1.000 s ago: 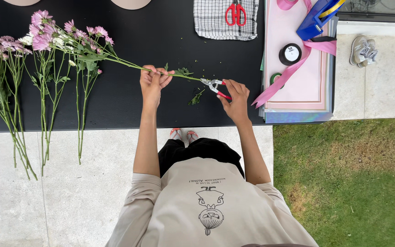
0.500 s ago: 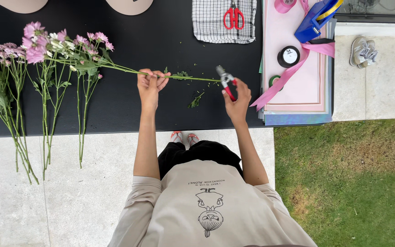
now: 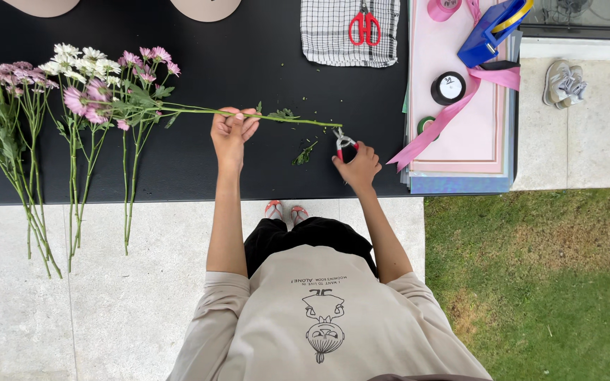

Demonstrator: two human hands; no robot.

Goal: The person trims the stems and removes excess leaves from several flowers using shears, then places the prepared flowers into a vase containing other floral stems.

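Observation:
My left hand (image 3: pixel 233 128) grips the middle of a long green flower stem (image 3: pixel 298 121) that lies across the black table (image 3: pixel 248 49), with its pink blooms (image 3: pixel 151 58) pointing left. In my right hand (image 3: pixel 359 166) are small red-handled pruning shears (image 3: pixel 344 140), their blades open at the stem's right end. A few cut leaves (image 3: pixel 303 153) lie on the table between my hands.
Pink and white flowers (image 3: pixel 72 99) lie at the left, stems hanging over the table edge. Red scissors (image 3: pixel 365 27) rest on a checked cloth (image 3: pixel 326 42). Stacked pink paper (image 3: pixel 464 134), pink ribbon (image 3: pixel 439 120), a round black tape roll (image 3: pixel 449 87) and a blue dispenser (image 3: pixel 488 32) are at the right.
My right hand has turned the shears and brought their blades to the stem's right end. My left hand has kept its hold on the stem.

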